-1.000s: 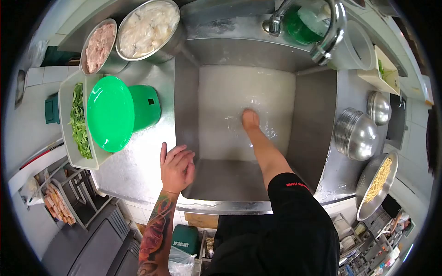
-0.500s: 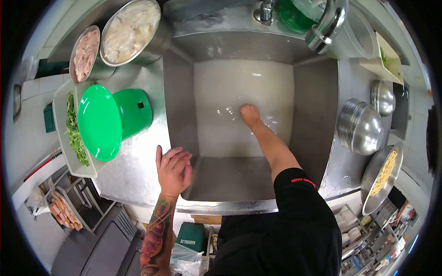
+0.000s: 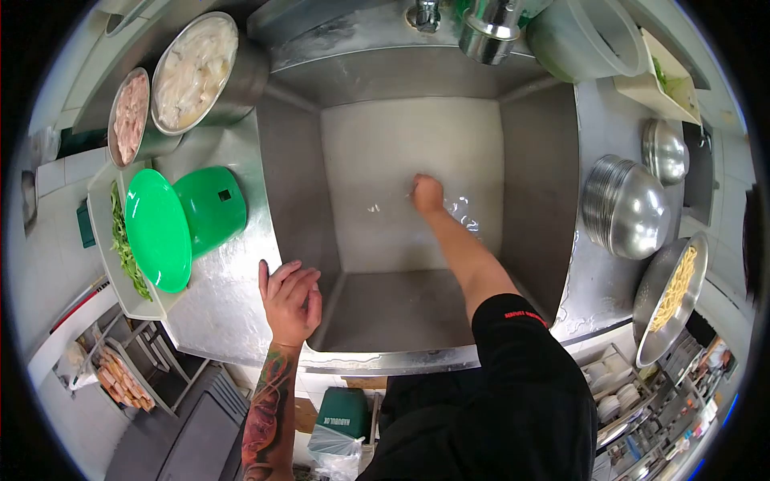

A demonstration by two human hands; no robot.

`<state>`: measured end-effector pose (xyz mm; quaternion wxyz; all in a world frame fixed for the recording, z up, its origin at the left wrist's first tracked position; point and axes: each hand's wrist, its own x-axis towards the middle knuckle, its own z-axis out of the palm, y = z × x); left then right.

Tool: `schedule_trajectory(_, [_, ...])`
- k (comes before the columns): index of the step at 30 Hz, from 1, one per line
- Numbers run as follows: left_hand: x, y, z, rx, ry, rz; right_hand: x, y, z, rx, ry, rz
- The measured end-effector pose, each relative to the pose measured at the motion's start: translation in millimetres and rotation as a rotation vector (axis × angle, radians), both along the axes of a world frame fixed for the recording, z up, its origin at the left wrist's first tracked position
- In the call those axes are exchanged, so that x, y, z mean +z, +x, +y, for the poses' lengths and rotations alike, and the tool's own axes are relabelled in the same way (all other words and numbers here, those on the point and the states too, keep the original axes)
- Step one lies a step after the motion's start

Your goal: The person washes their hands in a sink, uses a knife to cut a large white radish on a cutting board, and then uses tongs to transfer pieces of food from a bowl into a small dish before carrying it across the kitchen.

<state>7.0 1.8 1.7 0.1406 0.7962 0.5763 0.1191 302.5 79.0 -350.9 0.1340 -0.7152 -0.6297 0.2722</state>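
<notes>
A deep steel sink (image 3: 539, 200) holds cloudy, whitish water (image 3: 413, 136). My right hand (image 3: 427, 194) reaches to the water near the middle of the sink, closed like a fist. Its fingertips are hidden, so whatever it may hold cannot be seen. Ripples glint on both sides of that hand. At the sink's front left edge, my left hand (image 3: 290, 305) hovers or rests over the steel counter (image 3: 212, 297), fingers apart and holding nothing. Beyond it on the counter lies a green plastic container (image 3: 212, 208) with a wide oval rim.
Left of the sink are a pot of pale meat (image 3: 195, 72), a smaller pot of pinkish meat (image 3: 131, 116) and a tub of greens (image 3: 128, 248). A faucet (image 3: 489, 32) overhangs the back. Stacked steel bowls (image 3: 634, 210) and a bowl of yellow strips (image 3: 674, 293) stand right.
The camera view has shifted a little, so the counter items at left sit farther left. My right hand has moved slightly within the water, and the ripples differ. My left hand keeps its pose.
</notes>
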Motion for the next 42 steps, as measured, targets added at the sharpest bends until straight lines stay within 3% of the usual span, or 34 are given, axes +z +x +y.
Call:
schedule_trajectory(4, [-1.2, -0.2, 0.9, -0.001, 0.007, -0.008, 47.1, 21.2, 11.7, 0.137, -0.012, 0.148])
schedule_trajectory(6, [-1.1, -1.7, -0.1, -0.007, 0.006, -0.014, 57.5, 43.5, 18.6, -0.063, 0.205, 0.195])
schedule_trajectory(8, [0.1, -1.4, 0.0, -0.004, 0.006, -0.017, 63.1, 73.5, 36.0, -0.256, 0.514, -0.133])
schedule_trajectory(9, [0.5, -0.7, 0.0, -0.005, 0.009, -0.020, 57.4, 84.4, 41.2, -0.251, 0.513, -0.134])
schedule_trajectory(11, [0.4, 0.3, -0.5, 0.003, 0.005, -0.024, 37.2, 99.9, 46.8, -0.348, 0.212, -0.408])
schedule_trajectory(12, [1.0, 0.3, 0.2, 0.006, 0.003, -0.024, 23.3, 99.5, 46.7, -0.348, 0.217, -0.408])
schedule_trajectory(14, [0.5, -1.0, 0.1, 0.007, 0.007, -0.029, 0.8, 94.9, 46.2, -0.195, -0.050, -0.257])
schedule_trajectory(18, [0.8, -2.1, -0.6, 0.005, 0.015, -0.047, 36.4, 73.0, 29.0, -0.030, -0.071, -0.354])
schedule_trajectory(21, [-0.3, -3.3, -1.5, 0.012, 0.015, -0.070, 48.4, 65.9, 12.4, 0.007, 0.081, -0.336])
schedule_trajectory(23, [0.3, -3.4, -1.2, 0.014, 0.018, -0.064, 45.4, 73.4, 3.9, 0.165, 0.163, -0.352])
schedule_trajectory(30, [-1.6, -4.7, -2.4, 0.016, 0.021, -0.076, 28.8, 96.1, 15.6, 0.148, 0.199, -0.335])
schedule_trajectory(32, [-1.2, -4.9, -2.2, 0.014, 0.023, -0.075, 19.4, 110.0, 18.3, 0.120, 0.227, -0.446])
schedule_trajectory(35, [-1.8, -6.6, -1.4, 0.011, 0.025, -0.070, 49.8, 121.4, 37.2, -0.001, 0.250, -0.353])
schedule_trajectory(38, [-1.1, -4.7, -3.7, 0.010, 0.017, -0.079, 78.0, 105.5, 36.8, -0.031, 0.084, -0.413])
schedule_trajectory(40, [-0.2, -4.3, -2.0, 0.011, 0.025, -0.069, 23.0, 98.1, -0.4, -0.035, 0.147, -0.403])
schedule_trajectory(42, [1.1, -4.6, -1.3, 0.010, 0.036, -0.077, 37.9, 78.2, -46.9, 0.062, -0.125, -0.299])
